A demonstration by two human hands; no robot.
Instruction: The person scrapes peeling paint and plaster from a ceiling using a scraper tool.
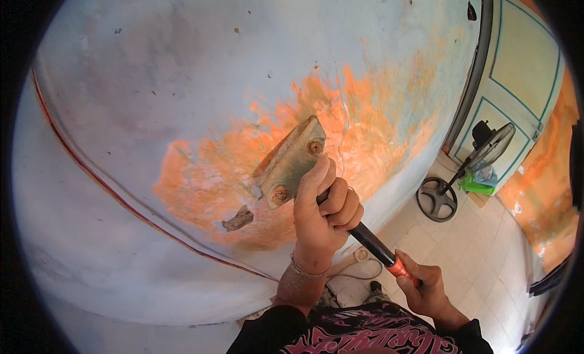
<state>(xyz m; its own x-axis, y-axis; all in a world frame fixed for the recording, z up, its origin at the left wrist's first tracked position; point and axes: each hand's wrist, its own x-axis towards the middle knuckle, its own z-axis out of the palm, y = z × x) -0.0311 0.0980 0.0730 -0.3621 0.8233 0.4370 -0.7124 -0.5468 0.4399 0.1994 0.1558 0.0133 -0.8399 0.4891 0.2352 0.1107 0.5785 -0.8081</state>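
A long-handled scraper [292,165] with a metal head and two screws is against the pale painted wall [152,62], over a large patch of mottled orange [207,171]. My left hand [325,205] is closed round the black handle just below the head. Lower right, my right hand [420,281] grips the orange part of the handle. A small dark chipped spot [237,218] shows in the wall left of the head.
A red cable [115,192] runs down along the wall at left. At right are a standing fan [490,147], a green bag [477,185], a panelled door [523,62] and an orange wall [535,196]. A cable [359,275] lies on the tiled floor [462,262].
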